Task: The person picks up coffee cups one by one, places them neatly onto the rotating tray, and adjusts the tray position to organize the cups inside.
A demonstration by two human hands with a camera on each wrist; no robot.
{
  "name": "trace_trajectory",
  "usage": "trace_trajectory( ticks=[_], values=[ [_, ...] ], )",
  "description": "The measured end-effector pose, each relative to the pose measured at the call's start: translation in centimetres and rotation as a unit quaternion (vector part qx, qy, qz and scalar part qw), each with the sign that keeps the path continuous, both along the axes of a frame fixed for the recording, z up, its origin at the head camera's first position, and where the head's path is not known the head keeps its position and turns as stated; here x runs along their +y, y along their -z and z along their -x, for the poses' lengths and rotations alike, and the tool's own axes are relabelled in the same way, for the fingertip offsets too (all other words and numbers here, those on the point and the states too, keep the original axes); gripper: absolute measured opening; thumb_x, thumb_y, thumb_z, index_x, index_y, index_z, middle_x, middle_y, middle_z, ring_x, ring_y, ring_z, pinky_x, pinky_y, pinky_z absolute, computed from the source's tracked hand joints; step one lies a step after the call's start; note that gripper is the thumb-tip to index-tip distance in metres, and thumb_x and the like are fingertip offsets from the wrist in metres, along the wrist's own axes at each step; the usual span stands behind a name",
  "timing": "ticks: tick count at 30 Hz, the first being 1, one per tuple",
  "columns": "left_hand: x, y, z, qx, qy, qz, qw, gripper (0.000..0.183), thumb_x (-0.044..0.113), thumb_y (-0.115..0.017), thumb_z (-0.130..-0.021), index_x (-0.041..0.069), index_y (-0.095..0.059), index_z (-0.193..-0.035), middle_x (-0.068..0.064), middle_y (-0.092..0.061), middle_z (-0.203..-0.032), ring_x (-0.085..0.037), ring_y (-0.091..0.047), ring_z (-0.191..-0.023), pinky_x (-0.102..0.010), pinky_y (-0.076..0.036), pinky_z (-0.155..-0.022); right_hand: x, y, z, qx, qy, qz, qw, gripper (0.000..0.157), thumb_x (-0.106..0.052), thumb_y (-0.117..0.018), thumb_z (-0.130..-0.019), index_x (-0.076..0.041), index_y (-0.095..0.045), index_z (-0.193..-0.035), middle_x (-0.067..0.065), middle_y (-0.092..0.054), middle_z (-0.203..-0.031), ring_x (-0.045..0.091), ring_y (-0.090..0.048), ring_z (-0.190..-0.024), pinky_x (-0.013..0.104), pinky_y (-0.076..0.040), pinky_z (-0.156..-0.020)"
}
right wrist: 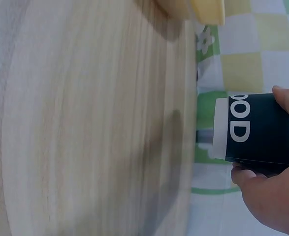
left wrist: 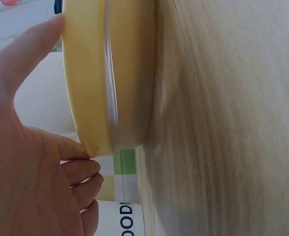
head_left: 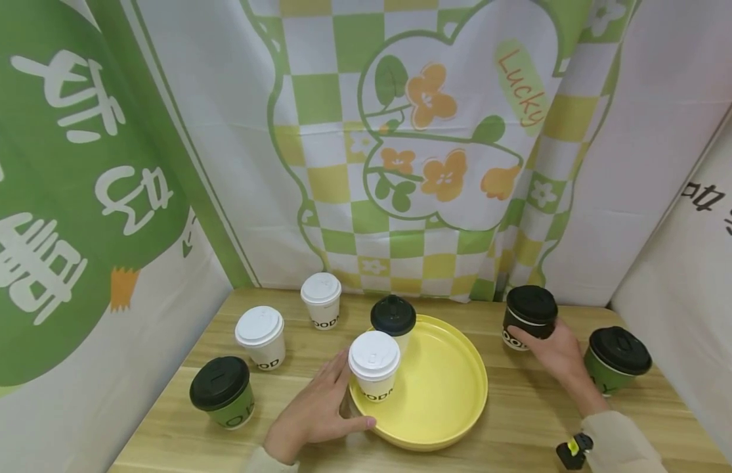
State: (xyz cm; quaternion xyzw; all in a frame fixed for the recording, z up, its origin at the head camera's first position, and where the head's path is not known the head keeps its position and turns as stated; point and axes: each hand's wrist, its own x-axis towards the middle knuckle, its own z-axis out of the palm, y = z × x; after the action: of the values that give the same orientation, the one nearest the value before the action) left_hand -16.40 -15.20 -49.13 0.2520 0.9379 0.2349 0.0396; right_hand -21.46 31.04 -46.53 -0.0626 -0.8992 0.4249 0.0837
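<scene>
My right hand (head_left: pixel 556 351) grips a black coffee cup (right wrist: pixel 260 130) with a black lid and white lettering, its thumb and fingers around the sides. In the right wrist view the cup's white base shows above the tabletop. My left hand (head_left: pixel 321 404) touches the left rim of a round yellow tray (head_left: pixel 442 394), thumb stretched out and fingers extended along the edge. On the tray's left part stand a white-lidded white cup (head_left: pixel 374 368) and, behind it, a black-lidded cup (head_left: pixel 394 316) whose lower part is hidden.
Left of the tray stand two white cups (head_left: pixel 262 338) (head_left: pixel 322 301) and a green cup (head_left: pixel 224 394) with a black lid. Another green cup (head_left: pixel 616 361) stands near my right wrist. A patterned curtain (head_left: pixel 401 131) hangs behind the wooden table (head_left: pixel 495 433).
</scene>
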Motion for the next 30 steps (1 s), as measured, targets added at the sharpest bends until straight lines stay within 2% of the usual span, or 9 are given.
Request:
trace_trajectory(
  ticks=[19,26,30],
  values=[
    [0.1,-0.2,-0.2,-0.007,-0.001,-0.003,1.0000,0.126,0.077,-0.068,-0.085,0.004,-0.009,-0.170,-0.028,-0.018,-0.174,-0.044,-0.022,-0.162,-0.065,-0.028,-0.129,-4.2,-3.0,-2.5,-0.009,-0.082,0.016,0.996,0.092,-0.055,-0.078,-0.092,-0.002,-0.040,-0.157,0.030,-0.054,-0.153,0.048,-0.052,-0.144,0.059,-0.049,-0.117],
    [0.1,-0.3,-0.2,-0.008,-0.003,-0.006,0.9999,0.126,0.077,-0.068,-0.085,0.004,-0.009,-0.170,-0.028,-0.017,-0.175,-0.046,-0.023,-0.162,-0.065,-0.028,-0.129,-6.2,-3.6,-3.3,0.032,-0.125,0.042,0.991,0.081,-0.037,-0.083,-0.093,-0.002,-0.045,-0.154,0.028,-0.059,-0.149,0.046,-0.056,-0.141,0.056,-0.047,-0.118],
    [0.1,-0.3,-0.2,-0.006,-0.002,-0.005,1.0000,0.127,0.077,-0.068,-0.085,0.004,-0.009,-0.170,-0.028,-0.017,-0.174,-0.045,-0.023,-0.162,-0.065,-0.028,-0.129,-7.3,-3.6,-3.7,0.039,-0.150,0.066,0.986,0.078,-0.030,-0.085,-0.091,-0.001,-0.047,-0.153,0.026,-0.061,-0.147,0.045,-0.058,-0.140,0.057,-0.046,-0.119]
  ],
)
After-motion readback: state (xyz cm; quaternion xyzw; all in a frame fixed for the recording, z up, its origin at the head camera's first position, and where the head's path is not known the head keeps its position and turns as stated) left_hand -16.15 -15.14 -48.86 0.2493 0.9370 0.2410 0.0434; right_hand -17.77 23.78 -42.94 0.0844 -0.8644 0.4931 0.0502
